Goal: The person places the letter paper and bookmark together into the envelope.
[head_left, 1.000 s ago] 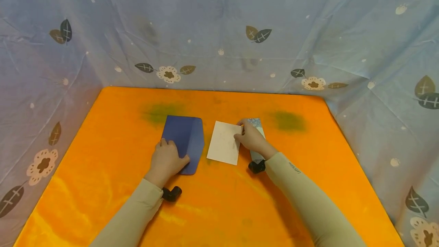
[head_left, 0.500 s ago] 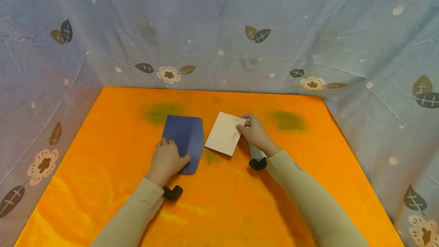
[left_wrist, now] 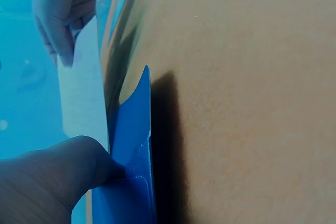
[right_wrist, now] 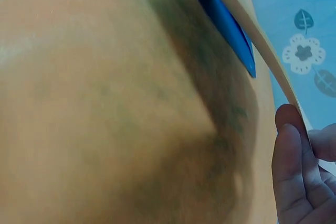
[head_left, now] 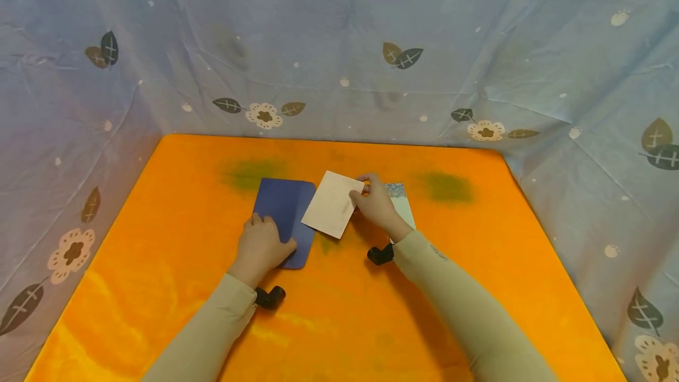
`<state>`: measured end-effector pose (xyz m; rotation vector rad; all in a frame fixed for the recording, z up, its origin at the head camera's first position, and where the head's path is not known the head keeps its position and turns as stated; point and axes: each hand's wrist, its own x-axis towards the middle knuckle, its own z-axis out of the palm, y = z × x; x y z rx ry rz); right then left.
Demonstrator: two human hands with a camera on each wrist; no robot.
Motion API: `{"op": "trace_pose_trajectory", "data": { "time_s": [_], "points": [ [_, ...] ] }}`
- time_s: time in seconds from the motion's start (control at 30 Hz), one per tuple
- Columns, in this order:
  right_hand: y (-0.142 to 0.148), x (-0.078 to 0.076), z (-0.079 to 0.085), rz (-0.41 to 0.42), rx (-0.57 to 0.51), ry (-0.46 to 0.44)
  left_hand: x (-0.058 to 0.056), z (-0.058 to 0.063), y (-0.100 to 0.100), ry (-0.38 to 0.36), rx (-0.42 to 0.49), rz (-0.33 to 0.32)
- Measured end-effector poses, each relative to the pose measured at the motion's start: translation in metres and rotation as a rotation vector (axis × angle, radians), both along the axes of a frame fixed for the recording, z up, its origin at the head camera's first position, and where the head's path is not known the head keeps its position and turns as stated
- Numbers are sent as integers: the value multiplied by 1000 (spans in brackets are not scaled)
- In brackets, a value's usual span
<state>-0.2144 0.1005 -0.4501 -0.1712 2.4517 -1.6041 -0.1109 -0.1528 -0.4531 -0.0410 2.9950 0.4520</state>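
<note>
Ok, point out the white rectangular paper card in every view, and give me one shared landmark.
Head: the white rectangular paper card is near the centre, pinched by the right hand.
Left wrist: the card is upper left, below the right hand.
Right wrist: the card is upper right, nearly edge-on.
Shared landmark: the blue paper envelope.

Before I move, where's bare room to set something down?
Free: orange cloth between the sleeves, also right of the patterned card. Crowded: the center, left hand on the blue envelope, right hand holding the white card at its edge.
</note>
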Motion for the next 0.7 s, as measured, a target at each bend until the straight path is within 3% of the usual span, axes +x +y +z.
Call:
{"op": "trace_pose_trajectory", "data": {
  "time_s": [0.5, 0.7],
  "points": [
    [-22, 4, -4, 37, 48, -3, 1, -1, -1, -24, 23, 8],
    [-30, 5, -2, 62, 88, -25, 2, 1, -2, 6, 62, 0]
  ]
}}
